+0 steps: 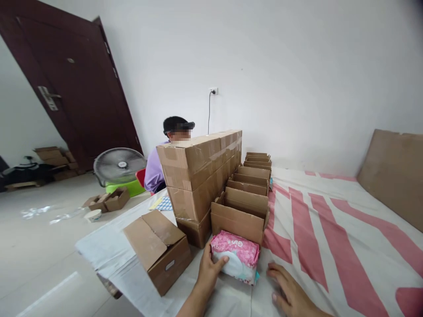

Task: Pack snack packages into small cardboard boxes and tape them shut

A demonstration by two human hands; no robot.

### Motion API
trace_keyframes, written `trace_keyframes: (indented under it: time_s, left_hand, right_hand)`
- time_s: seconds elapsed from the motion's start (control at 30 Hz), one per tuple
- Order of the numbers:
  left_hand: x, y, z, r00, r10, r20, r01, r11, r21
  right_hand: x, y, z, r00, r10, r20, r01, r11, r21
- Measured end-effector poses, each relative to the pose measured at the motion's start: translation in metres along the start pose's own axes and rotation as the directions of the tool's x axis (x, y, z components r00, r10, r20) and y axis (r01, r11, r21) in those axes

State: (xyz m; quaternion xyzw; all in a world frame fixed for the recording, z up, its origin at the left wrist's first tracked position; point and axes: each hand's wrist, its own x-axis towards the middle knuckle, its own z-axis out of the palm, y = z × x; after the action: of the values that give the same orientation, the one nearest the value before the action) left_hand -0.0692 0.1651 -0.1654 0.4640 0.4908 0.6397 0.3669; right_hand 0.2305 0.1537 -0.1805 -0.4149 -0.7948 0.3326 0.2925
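A pink and white soft packet [238, 257] lies on the cloth in front of a row of open cardboard boxes [243, 211]. My left hand [209, 268] grips the packet's left end, fingers curled round it. My right hand [291, 290] rests flat on the cloth just right of the packet, fingers spread, holding nothing. A closed cardboard box [160, 248] sits tilted to the left of my left hand.
A tall stack of sealed boxes [198, 176] stands left of the open row. Behind it sits another person [165, 163]. A fan [119, 166] and small boxes [107, 200] are on the floor. The red-striped cloth [330, 229] stretches right; cardboard sheet [395, 174] leans on the wall.
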Motion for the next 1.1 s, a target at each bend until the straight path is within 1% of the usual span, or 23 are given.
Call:
trace_keyframes:
  time_s: [0.07,0.13,0.2,0.27,0.33,0.37,0.4,0.43,0.47,0.5,0.53,0.57,0.6,0.63,0.67,0.7,0.77,0.8,0.83,0.87,0.93,1.0,1.1]
  left_hand:
    - [0.001,0.004,-0.002,1.000,-0.004,-0.015,0.004,1.000,-0.029]
    - [0.002,0.007,-0.003,0.999,-0.031,0.003,0.032,0.999,-0.038]
    - [0.003,0.008,-0.004,0.996,-0.074,0.040,0.075,0.997,-0.020]
    - [-0.001,0.008,-0.003,0.995,-0.096,0.037,0.095,0.995,0.041]
    - [-0.011,0.012,-0.003,0.997,-0.066,-0.027,0.070,0.976,0.205]
    - [-0.020,0.016,-0.003,0.998,-0.018,-0.058,0.036,0.943,0.330]
    - [-0.029,0.023,-0.004,0.996,0.056,-0.073,-0.015,0.885,0.465]
    - [-0.039,0.032,-0.006,0.986,0.155,-0.059,-0.090,0.801,0.592]
    - [-0.048,0.044,-0.008,0.963,0.269,-0.002,-0.194,0.703,0.684]
    - [-0.055,0.058,-0.012,0.920,0.385,0.075,-0.313,0.602,0.734]
    - [-0.059,0.075,-0.018,0.851,0.499,0.164,-0.438,0.501,0.747]
    - [-0.058,0.093,-0.026,0.762,0.591,0.265,-0.560,0.395,0.728]
    - [-0.051,0.112,-0.035,0.668,0.669,0.325,-0.638,0.291,0.713]
    - [-0.039,0.131,-0.047,0.611,0.694,0.382,-0.671,0.198,0.714]
    - [-0.021,0.148,-0.061,0.612,0.666,0.426,-0.660,0.134,0.739]
    - [0.000,0.163,-0.075,0.674,0.625,0.394,-0.578,0.113,0.808]
    - [0.046,0.185,-0.104,0.860,0.471,0.198,-0.276,0.102,0.956]
    - [0.067,0.190,-0.118,0.930,0.355,0.094,-0.126,0.066,0.990]
    - [0.085,0.193,-0.130,0.973,0.230,-0.007,0.004,0.011,1.000]
    - [0.099,0.193,-0.140,0.993,0.094,-0.074,0.078,-0.040,0.996]
    - [0.114,0.187,-0.154,0.993,-0.042,-0.112,0.109,-0.071,0.991]
    - [0.115,0.178,-0.159,0.985,-0.126,-0.117,0.107,-0.081,0.991]
    - [0.103,0.167,-0.155,0.967,-0.223,-0.126,0.103,-0.111,0.988]
  right_hand:
    - [-0.011,-0.007,0.004,0.998,-0.061,0.027,0.064,0.993,-0.102]
    - [-0.015,-0.015,0.006,0.995,-0.090,0.040,0.096,0.981,-0.171]
    - [-0.016,-0.022,0.006,0.991,-0.122,0.059,0.133,0.962,-0.238]
    - [-0.015,-0.025,0.005,0.985,-0.152,0.084,0.171,0.934,-0.313]
    - [-0.015,-0.026,0.003,0.981,-0.165,0.104,0.192,0.906,-0.376]
    - [-0.016,-0.026,0.003,0.980,-0.164,0.108,0.194,0.897,-0.396]
    - [-0.016,-0.026,0.003,0.981,-0.160,0.111,0.192,0.892,-0.409]
    - [-0.016,-0.025,0.003,0.982,-0.154,0.112,0.188,0.889,-0.419]
    - [-0.016,-0.025,0.003,0.983,-0.148,0.110,0.182,0.886,-0.426]
    - [-0.017,-0.025,0.003,0.984,-0.146,0.106,0.178,0.884,-0.432]
    - [-0.017,-0.025,0.003,0.984,-0.148,0.102,0.178,0.882,-0.437]
    - [-0.017,-0.025,0.004,0.983,-0.155,0.097,0.182,0.879,-0.441]
    - [-0.016,-0.026,0.004,0.982,-0.164,0.093,0.189,0.876,-0.444]
    - [-0.016,-0.026,0.004,0.980,-0.175,0.091,0.197,0.873,-0.446]
    - [-0.016,-0.027,0.004,0.979,-0.185,0.090,0.205,0.870,-0.448]
    - [-0.016,-0.028,0.004,0.977,-0.192,0.089,0.211,0.867,-0.451]
    - [-0.016,-0.030,0.004,0.976,-0.199,0.085,0.215,0.863,-0.457]
    - [-0.017,-0.031,0.004,0.976,-0.201,0.082,0.216,0.861,-0.460]
    - [-0.017,-0.032,0.004,0.976,-0.204,0.079,0.217,0.859,-0.464]
    - [-0.017,-0.034,0.004,0.976,-0.205,0.075,0.216,0.857,-0.468]
    - [-0.017,-0.036,0.004,0.976,-0.204,0.072,0.213,0.854,-0.475]
    - [-0.017,-0.038,0.004,0.978,-0.200,0.068,0.207,0.853,-0.479]
    - [-0.017,-0.039,0.004,0.978,-0.203,0.042,0.199,0.860,-0.471]
